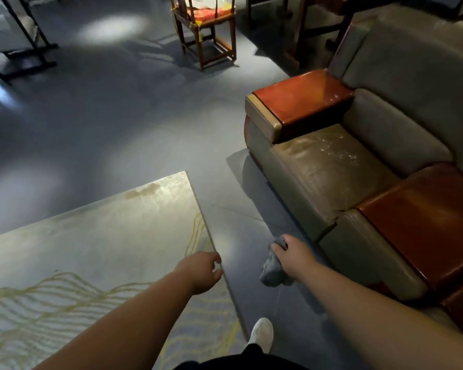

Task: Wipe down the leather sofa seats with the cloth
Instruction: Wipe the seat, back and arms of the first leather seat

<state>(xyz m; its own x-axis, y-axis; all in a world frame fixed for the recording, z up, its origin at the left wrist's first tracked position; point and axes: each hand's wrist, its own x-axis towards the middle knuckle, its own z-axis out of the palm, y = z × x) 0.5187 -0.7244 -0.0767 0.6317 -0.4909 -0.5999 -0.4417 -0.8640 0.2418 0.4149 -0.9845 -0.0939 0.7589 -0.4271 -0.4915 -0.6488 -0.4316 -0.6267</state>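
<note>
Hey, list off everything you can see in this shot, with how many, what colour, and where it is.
sofa: one, grey-green leather, right side
sofa seat: one in full view, olive, dusty specks near its back
wooden armrest tops: two, glossy red-brown, either side of that seat
rug: one, pale grey with yellow wavy lines, lower left
floor: dark grey, lit patches
wooden chair: one, dark red with red cushion, top centre
dark furniture frame: top left, partly cut off
cloth: one, grey, bunched in the right hand
shoe: one, white, bottom centre
left hand: fingers loosely curled, holding nothing, over the rug edge
right hand: holds the cloth, above the floor near the sofa front
</note>
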